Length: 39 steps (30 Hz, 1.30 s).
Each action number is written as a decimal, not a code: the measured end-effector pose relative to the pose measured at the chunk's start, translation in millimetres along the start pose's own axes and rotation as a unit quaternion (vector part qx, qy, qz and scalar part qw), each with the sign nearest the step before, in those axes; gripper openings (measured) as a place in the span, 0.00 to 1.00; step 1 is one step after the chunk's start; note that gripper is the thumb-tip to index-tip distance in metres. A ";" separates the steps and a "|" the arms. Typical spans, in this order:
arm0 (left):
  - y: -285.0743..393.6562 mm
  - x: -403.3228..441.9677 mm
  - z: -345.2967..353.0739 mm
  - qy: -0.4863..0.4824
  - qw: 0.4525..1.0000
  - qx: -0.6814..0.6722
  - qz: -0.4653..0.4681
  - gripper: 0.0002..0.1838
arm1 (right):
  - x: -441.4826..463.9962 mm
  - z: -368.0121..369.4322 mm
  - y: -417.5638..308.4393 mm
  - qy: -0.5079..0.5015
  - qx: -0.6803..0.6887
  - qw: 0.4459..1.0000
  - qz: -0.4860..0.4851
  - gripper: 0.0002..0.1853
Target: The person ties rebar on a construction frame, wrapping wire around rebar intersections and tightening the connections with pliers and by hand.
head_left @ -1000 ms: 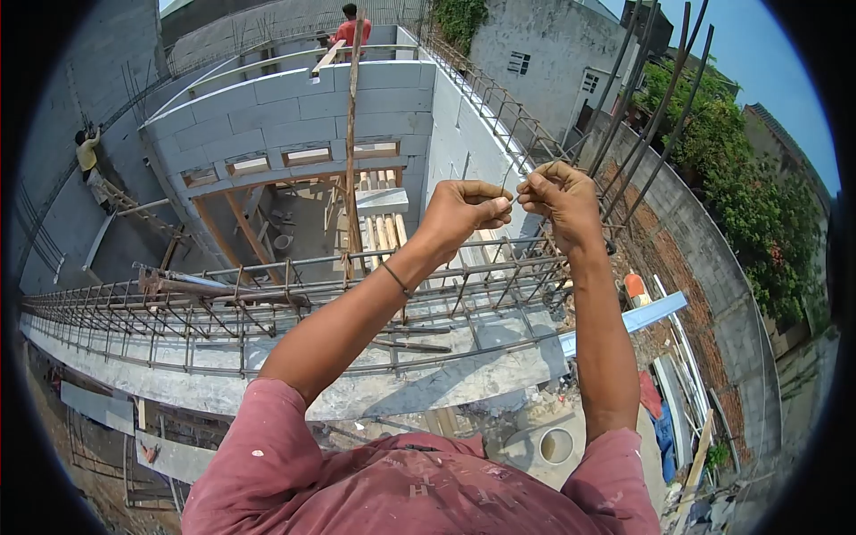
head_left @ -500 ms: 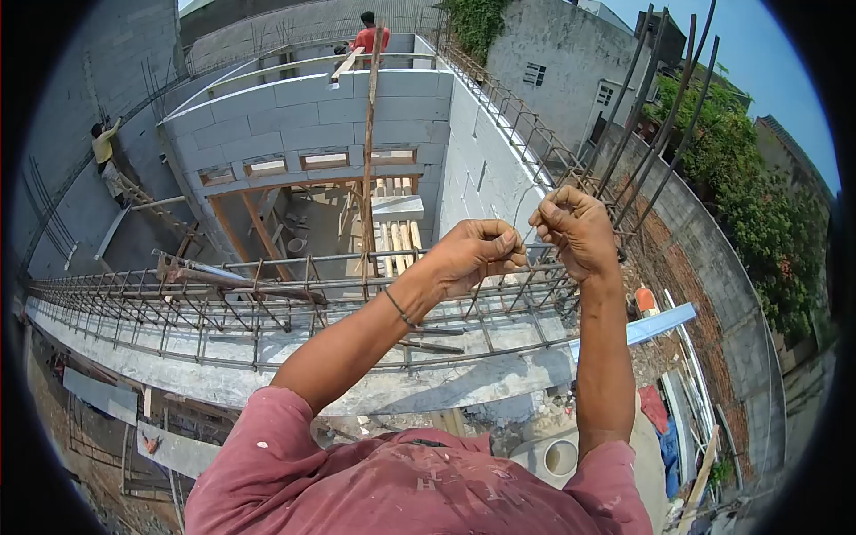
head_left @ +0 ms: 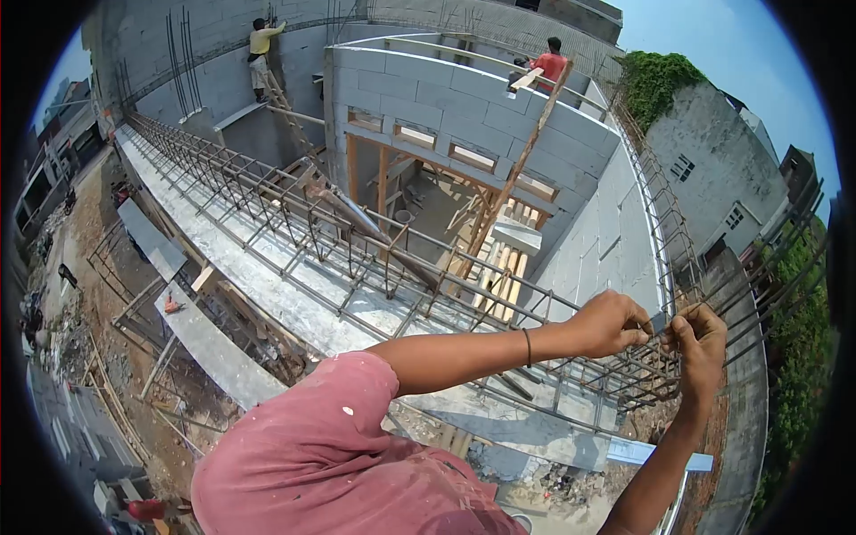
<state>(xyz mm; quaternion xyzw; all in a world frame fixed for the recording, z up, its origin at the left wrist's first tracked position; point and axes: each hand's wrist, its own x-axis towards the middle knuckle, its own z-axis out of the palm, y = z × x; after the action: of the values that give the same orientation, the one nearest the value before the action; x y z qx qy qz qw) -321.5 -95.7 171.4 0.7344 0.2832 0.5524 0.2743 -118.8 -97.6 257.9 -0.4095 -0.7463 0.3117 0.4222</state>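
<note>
My left hand [head_left: 615, 325] is closed in a pinch at the right of the view, with a dark band round its wrist. Close beside it, my right hand [head_left: 698, 337] is also pinched, its fingers bent towards the left hand. Whatever lies between the fingertips is too small to make out now. Just below and behind both hands is the right end of a long rebar cage [head_left: 392, 267], which rests above a pale concrete ledge [head_left: 330, 312].
A person in yellow [head_left: 260, 43] stands by a ladder [head_left: 290, 116] at upper left. Another person in red [head_left: 550, 64] is beyond the block wall [head_left: 428, 94]. Upright rebars [head_left: 776, 276] stick out at right, near my right hand. A wooden pole [head_left: 526, 160] leans at the centre.
The view has swung to the left, so the hands now appear farther right and lower. The thin wire seen between the fingers earlier can no longer be made out.
</note>
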 end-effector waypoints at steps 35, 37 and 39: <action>-127.2 -49.3 -20.9 0.046 0.932 0.352 -0.068 0.33 | 191.9 4.9 334.8 -0.310 -0.350 0.776 0.424 0.08; -125.4 -45.4 -21.5 0.050 0.933 0.345 -0.083 0.35 | 191.6 11.5 356.3 -0.358 -0.345 0.757 0.425 0.09; -124.1 -43.6 -21.2 0.048 0.933 0.338 -0.109 0.36 | 194.5 18.9 383.1 -0.409 -0.343 0.714 0.453 0.11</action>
<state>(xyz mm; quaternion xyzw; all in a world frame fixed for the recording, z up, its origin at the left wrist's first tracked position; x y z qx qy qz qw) -366.0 -39.6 59.0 0.7209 0.5448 0.4250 0.0543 -62.2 250.4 11.6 -0.6480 -0.6270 0.3249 -0.2854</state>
